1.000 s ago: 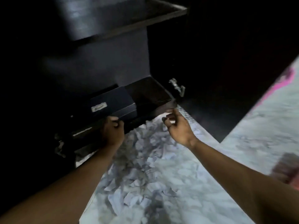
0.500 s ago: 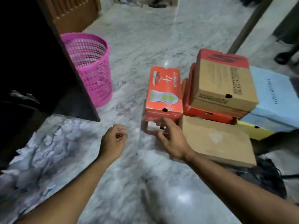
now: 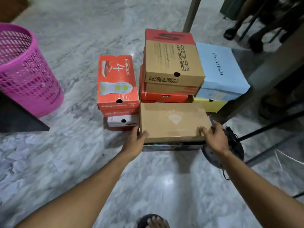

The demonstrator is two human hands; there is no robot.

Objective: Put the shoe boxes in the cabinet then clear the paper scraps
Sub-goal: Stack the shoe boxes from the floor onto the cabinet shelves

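Observation:
Several shoe boxes are stacked on the marble floor ahead of me. Nearest is a plain brown box lying on a dark box. My left hand grips its near left corner, thumb on the lid. My right hand grips its near right corner. Beside it, an orange box sits on a white box. Behind stand a brown Skechers box, a light blue box and a yellow box. Blurred paper scraps lie at the left.
A pink mesh basket stands at the left, behind a dark cabinet panel. A wooden table leg and a black round object crowd the boxes' right side. My sandalled foot is at the bottom edge.
My view swung from the dark cabinet and paper scraps to the box pile. Both hands moved forward and took hold of the plain brown box's near corners.

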